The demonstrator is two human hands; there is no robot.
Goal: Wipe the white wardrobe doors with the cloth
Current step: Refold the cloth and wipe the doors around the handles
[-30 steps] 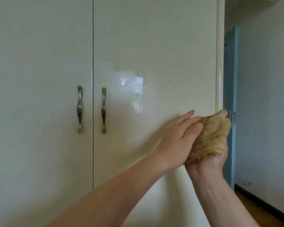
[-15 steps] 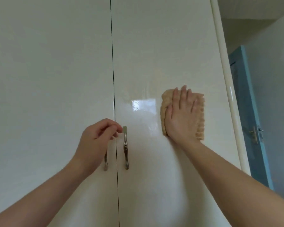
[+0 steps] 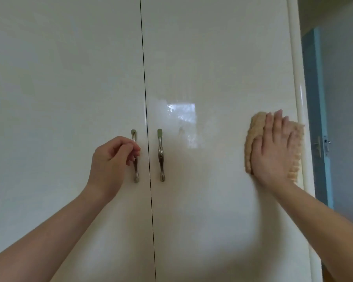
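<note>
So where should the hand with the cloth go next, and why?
Probably sweep left. The right hand presses the cloth flat at the right door's outer edge, so most of that door, out to its handle, lies leftward. The left hand curls at the left handle, likely steadying.

To the right of the wardrobe's rounded cream corner post (image 3: 298,98) stands a blue door (image 3: 316,110), seen nearly edge-on, with a metal lever handle (image 3: 319,146) and a lock plate (image 3: 326,145) at its right edge. Right of that door runs a pale grey wall (image 3: 346,119), and above the door the ceiling (image 3: 330,11) sits in shade. Low down beside the post, a sliver of orange-brown floor (image 3: 325,276) shows. The light is soft and daylit
</note>
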